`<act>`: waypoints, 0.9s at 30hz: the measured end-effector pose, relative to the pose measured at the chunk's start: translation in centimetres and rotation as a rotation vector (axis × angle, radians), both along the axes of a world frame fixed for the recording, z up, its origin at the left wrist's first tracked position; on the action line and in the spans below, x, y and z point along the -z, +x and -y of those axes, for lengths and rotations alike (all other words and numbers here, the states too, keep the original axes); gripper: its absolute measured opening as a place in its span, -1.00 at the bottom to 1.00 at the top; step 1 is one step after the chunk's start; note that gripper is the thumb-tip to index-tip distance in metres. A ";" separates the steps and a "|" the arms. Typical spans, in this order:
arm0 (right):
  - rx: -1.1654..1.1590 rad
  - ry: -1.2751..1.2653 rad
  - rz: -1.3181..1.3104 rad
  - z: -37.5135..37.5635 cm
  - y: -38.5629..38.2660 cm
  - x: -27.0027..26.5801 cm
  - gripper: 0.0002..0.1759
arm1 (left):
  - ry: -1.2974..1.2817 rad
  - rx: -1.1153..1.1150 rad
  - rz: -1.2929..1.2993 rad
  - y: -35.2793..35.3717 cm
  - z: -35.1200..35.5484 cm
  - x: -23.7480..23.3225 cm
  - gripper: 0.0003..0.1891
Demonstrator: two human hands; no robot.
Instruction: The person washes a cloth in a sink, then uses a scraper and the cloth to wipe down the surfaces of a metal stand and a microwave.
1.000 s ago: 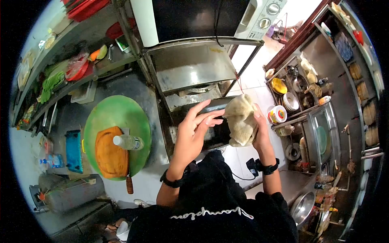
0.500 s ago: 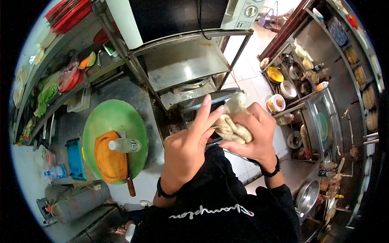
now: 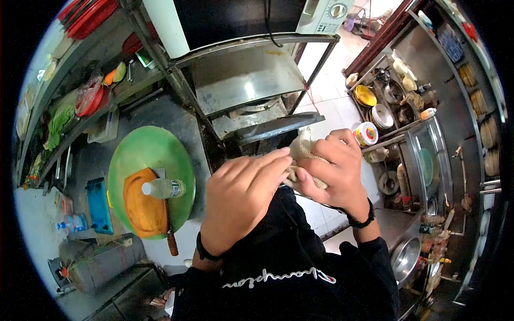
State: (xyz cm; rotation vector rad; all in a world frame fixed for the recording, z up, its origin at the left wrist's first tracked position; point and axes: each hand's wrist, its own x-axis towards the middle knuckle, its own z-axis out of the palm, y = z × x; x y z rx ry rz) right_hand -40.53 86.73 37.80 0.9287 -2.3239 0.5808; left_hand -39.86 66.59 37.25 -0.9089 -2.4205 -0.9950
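Observation:
A bunched cream knitted glove is between my two hands in front of my chest, its folds partly covered by fingers. My right hand is closed round it, with the thumb pressed along the near side. From the other side my left hand brings its fingertips together on the glove's left edge; the thumb is hidden. Just beyond the hands lies a dark flat metal lid or panel.
At left, a round green board carries a wooden board, a clear bottle and a knife with a wooden handle. A steel shelf stands ahead under a microwave. Crockery racks and a sink are at right.
My left hand's raised fingers have come down and closed onto the glove, covering more of it. My right hand's fingers have curled further round it.

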 end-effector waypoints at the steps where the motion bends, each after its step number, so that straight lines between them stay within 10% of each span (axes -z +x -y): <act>1: -0.031 -0.043 0.030 -0.2 -0.1 0.0 -0.88 | 0.016 -0.001 -0.032 0.0 0.0 0.0 -0.77; 9: -0.341 -0.217 0.354 -1.0 -0.7 -1.0 -0.87 | 0.035 0.025 -0.284 -0.3 -0.1 -0.1 -0.85; 20: 0.020 0.283 -0.177 -2.0 0.1 -2.1 -0.77 | 0.118 0.167 0.050 -0.9 -0.2 -0.5 -0.81; 27: 0.103 0.319 -0.183 -1.7 0.2 -1.3 -0.77 | 0.009 0.022 -0.185 -0.7 -1.6 0.6 -0.82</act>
